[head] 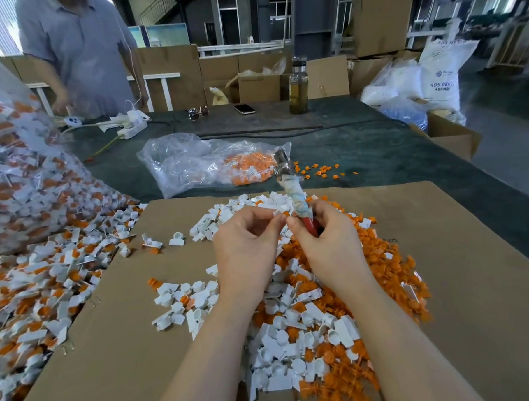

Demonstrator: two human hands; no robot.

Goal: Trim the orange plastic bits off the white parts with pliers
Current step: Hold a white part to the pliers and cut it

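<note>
I see my left hand (pixel 244 246) pinching a small white part (pixel 278 212) at its fingertips, just left of my right hand (pixel 328 243), whose fingers curl round the red-handled pliers (pixel 293 193) pointing up, above the heap of trimmed orange bits (pixel 390 273).

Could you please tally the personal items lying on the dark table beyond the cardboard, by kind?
Glass bottle: 1
Phone: 1
Sunglasses: 1
Power strip: 1
Total: 4

a bottle (pixel 298 88), phone (pixel 244 109) and sunglasses (pixel 198 112) sit on the table (pixel 361 144).
</note>
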